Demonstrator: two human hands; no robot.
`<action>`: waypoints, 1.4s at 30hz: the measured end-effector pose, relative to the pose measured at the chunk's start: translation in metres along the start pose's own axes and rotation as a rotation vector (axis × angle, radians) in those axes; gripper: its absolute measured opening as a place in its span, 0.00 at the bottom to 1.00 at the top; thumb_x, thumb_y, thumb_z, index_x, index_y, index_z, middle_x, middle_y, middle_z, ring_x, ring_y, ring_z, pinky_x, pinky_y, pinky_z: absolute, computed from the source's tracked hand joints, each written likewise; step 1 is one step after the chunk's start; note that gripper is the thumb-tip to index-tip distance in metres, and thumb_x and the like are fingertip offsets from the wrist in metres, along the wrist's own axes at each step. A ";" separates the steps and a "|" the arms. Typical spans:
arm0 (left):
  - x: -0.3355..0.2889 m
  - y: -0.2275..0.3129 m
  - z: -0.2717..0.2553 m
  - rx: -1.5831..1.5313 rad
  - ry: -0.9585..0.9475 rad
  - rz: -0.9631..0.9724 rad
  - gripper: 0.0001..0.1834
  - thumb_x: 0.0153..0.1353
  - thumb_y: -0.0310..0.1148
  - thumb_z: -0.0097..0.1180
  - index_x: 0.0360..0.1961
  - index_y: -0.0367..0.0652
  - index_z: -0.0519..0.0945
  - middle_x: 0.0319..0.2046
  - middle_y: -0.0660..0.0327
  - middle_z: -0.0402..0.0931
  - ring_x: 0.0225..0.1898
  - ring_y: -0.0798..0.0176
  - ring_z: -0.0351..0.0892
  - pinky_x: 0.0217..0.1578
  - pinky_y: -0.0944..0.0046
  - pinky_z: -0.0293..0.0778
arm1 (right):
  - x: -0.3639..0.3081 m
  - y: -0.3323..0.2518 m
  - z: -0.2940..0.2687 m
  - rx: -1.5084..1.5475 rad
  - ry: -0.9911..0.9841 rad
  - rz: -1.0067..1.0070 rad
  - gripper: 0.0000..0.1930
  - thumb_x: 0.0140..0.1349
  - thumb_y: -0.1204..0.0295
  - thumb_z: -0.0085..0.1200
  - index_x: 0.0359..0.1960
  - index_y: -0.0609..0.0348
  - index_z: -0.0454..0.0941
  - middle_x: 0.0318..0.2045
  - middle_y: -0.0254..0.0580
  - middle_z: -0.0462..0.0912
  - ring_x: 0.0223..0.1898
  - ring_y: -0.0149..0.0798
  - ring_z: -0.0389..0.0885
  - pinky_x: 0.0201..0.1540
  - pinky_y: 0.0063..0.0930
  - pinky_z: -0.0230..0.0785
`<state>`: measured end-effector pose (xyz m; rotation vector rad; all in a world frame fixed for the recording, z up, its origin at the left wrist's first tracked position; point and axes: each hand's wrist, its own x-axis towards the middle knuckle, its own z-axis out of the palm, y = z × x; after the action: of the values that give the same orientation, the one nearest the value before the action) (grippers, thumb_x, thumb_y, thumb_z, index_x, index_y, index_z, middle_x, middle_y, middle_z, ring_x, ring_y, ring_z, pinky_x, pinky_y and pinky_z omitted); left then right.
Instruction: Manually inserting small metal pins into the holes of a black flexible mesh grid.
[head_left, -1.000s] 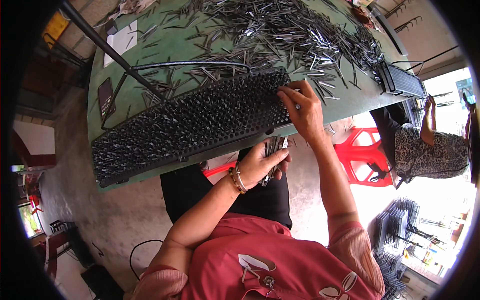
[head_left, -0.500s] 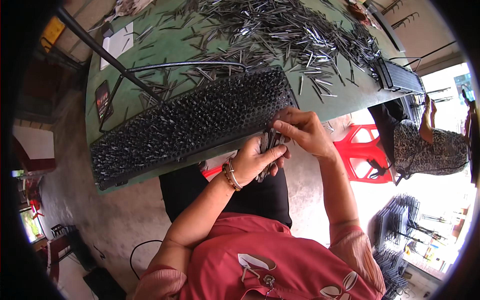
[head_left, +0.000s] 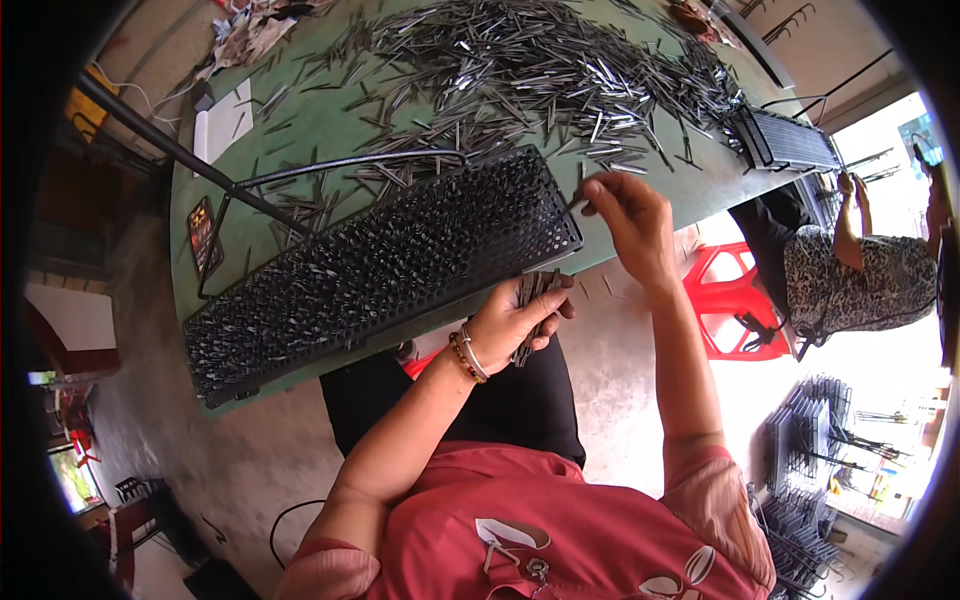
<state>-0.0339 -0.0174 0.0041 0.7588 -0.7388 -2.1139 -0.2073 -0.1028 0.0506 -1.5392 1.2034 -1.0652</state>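
My left hand is closed round a bundle of thin dark metal strips, just below the near edge of a long black perforated rack. Strips stand packed in most of the rack's holes; at its right end, bare holes show. Past that end, my right hand pinches a single thin strip between thumb and fingertips. The strip slants down toward the holes; whether its tip is in one, I cannot tell.
Loose strips lie heaped across the green table. A phone and white paper lie at left. A black bar crosses above the rack. At right are a red stool, another person and a wire rack.
My right hand has moved away from the left hand's bundle, up and to the right, with one strip in its fingers. The left hand keeps its hold on the rest.
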 end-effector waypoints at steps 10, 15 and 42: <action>-0.003 -0.015 0.001 0.005 0.031 -0.076 0.14 0.65 0.36 0.51 0.48 0.40 0.72 0.30 0.65 0.73 0.24 0.79 0.63 0.19 0.79 0.59 | 0.037 0.025 0.005 -0.437 0.144 -0.400 0.07 0.58 0.75 0.57 0.36 0.65 0.79 0.29 0.43 0.82 0.29 0.33 0.80 0.36 0.25 0.71; -0.003 -0.016 0.000 0.003 0.042 -0.083 0.14 0.65 0.36 0.51 0.48 0.40 0.72 0.30 0.65 0.73 0.24 0.79 0.63 0.18 0.79 0.59 | 0.031 0.021 0.012 -0.551 0.203 -0.463 0.06 0.56 0.75 0.58 0.34 0.64 0.79 0.29 0.44 0.82 0.28 0.39 0.80 0.34 0.28 0.71; -0.011 0.000 0.002 0.033 0.071 0.073 0.12 0.65 0.32 0.50 0.45 0.37 0.71 0.29 0.62 0.75 0.21 0.79 0.66 0.17 0.77 0.64 | -0.012 -0.003 0.015 -0.242 -0.182 -0.085 0.10 0.58 0.70 0.59 0.37 0.64 0.81 0.31 0.40 0.81 0.32 0.32 0.77 0.37 0.27 0.69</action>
<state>-0.0296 -0.0079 0.0086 0.8086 -0.7537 -2.0029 -0.1940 -0.0889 0.0491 -1.8459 1.1810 -0.8345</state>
